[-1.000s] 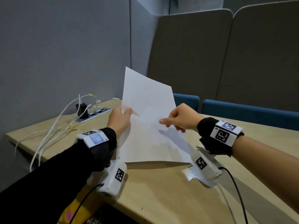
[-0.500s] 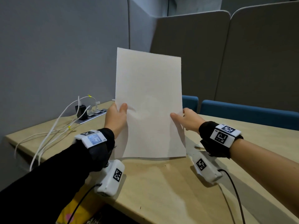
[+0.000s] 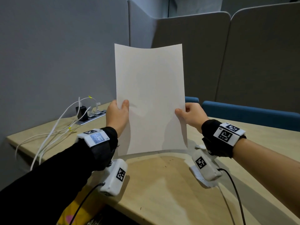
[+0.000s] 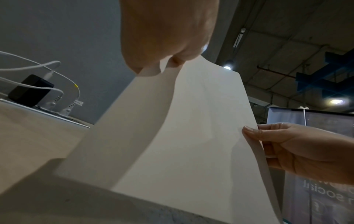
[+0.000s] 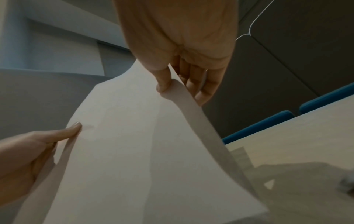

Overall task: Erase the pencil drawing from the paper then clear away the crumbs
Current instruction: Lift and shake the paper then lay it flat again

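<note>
Above the table (image 3: pixel 162 192), upright: paper (image 3: pixel 151 98), lower edge just clear of dark crumbs (image 3: pixel 164 163). Pinched at the left edge by left hand (image 3: pixel 116 116), at the right edge by right hand (image 3: pixel 191 114), thumbs in front, fingers behind.

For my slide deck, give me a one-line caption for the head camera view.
Both hands, left hand and right hand, hold a blank paper sheet upright over the crumb-speckled desk.

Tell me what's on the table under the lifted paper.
Dark crumbs speckle the table just below the paper, held upright by left hand and right hand. Anything directly behind the sheet is hidden.
</note>
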`<state>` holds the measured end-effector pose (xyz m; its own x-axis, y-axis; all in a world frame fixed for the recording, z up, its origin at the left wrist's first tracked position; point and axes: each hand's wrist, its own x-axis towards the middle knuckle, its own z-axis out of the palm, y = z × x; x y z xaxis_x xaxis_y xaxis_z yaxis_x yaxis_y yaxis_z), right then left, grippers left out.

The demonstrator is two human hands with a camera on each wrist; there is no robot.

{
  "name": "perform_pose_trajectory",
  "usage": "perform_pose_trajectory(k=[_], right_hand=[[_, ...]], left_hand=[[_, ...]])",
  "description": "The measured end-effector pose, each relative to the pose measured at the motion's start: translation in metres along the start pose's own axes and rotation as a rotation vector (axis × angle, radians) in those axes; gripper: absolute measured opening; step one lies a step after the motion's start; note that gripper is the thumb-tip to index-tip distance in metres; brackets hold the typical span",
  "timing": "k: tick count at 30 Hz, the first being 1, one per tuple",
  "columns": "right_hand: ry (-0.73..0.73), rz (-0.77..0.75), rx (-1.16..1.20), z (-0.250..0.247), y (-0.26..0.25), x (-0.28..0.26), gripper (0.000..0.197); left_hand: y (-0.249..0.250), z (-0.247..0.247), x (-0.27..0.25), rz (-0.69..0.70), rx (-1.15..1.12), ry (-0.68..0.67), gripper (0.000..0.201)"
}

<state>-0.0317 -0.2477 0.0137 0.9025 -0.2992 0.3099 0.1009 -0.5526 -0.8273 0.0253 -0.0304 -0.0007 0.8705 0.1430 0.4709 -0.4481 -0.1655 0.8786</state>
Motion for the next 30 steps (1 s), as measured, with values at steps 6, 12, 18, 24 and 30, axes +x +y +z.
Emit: perform_pose_trajectory(k=[6,12,18,24,30], right_hand=[[0.065,-0.017,0.034,-0.001,-0.002,0.000,0.018],[0.094,-0.031,0.066,-0.005,-0.002,0.000,0.014],[0.040,0.053,0.036,-0.012,0.002,-0.002,0.018],[-0.122,0.219,-0.030,-0.023,0.012,-0.004,0.020],[-0.176,0.290,-0.162,-0.022,0.026,-0.005,0.028]], left_hand=[[0.002,-0.002,0.000,0.023,0.006,0.029,0.022],[0.003,-0.004,0.001,0.003,-0.015,0.026,0.015],[0.001,0.000,-0.002,-0.117,-0.054,-0.049,0.041],[-0.014,-0.003,0.003,-0.202,-0.056,-0.070,0.053],[-0.022,-0.005,0.004,-0.232,-0.060,-0.080,0.065]])
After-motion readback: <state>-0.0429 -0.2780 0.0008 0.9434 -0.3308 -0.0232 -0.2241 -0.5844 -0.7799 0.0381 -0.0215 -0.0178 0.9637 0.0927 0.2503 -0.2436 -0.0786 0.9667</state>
